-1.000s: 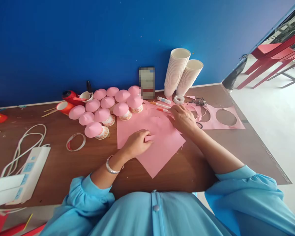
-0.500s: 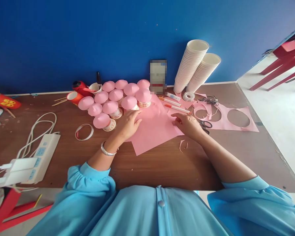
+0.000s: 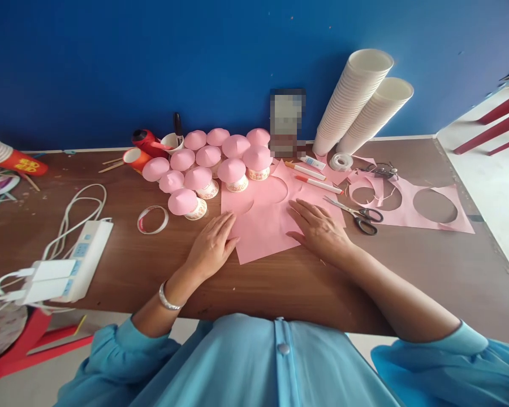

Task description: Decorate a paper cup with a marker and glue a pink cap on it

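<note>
Both my hands lie at the sides of a pink paper sheet with curved cut edges. My left hand rests flat by the sheet's left edge, fingers stretched out. Spread over the right part of the sheet is my right hand, holding nothing. Black-handled scissors lie just right of it. Beyond my left hand stand several small patterned paper cups with pink paper cones on top. Two markers and a white glue tube lie past the sheet.
Two tall stacks of white paper cups lean at the back right. Pink offcuts with round holes lie right. A tape roll, a white power strip with cables and a red hair dryer are left. A pixelated phone leans on the wall.
Both hands have come down and flattened beside and on the pink sheet, nearer to me. The scissors and the sheet's curved cuts now show more. The view has shifted a little.
</note>
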A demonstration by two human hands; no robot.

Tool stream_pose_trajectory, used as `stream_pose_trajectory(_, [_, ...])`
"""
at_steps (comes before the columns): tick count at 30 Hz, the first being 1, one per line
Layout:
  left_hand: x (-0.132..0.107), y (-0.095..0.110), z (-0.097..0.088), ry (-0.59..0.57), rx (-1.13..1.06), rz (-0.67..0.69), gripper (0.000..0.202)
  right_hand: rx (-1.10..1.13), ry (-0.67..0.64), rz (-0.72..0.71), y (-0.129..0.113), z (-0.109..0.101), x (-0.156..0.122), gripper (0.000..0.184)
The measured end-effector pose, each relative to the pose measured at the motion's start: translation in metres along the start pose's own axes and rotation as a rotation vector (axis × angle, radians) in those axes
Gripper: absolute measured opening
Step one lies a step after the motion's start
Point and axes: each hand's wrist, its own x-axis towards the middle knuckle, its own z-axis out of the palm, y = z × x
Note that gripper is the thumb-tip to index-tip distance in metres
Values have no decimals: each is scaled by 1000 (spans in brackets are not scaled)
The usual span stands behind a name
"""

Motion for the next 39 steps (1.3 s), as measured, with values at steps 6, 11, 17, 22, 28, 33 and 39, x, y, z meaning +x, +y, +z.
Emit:
stream_pose_trajectory(6, [-15, -3, 5, -1, 33, -14, 64, -113, -9, 112, 2, 7, -7, 57])
stream_pose_trajectory(11, [-12, 2, 2, 57, 8, -31, 64, -179, -85, 147, -17, -12, -7, 43])
stream_pose_trajectory(17, [-2, 4, 5, 20, -6, -6, 55, -171, -169, 159, -43, -28, -14, 22])
stream_pose_trajectory(22, [4, 3, 2, -20, 44, 25, 49, -123, -222, 73, -56, -34, -24, 13])
stream_pose_trajectory(28, [17, -1, -3, 59, 22, 29, 55, -106, -136, -3, -54, -36, -15, 30])
stream_pose_trajectory(33, [36, 1, -2, -21, 36, 29, 56, -185, -249, -30, -60, -36, -8, 16])
stream_pose_trajectory(39, [52, 1, 0, -36, 47, 21, 51, -196, -243, -21, -76, -36, -16, 22])
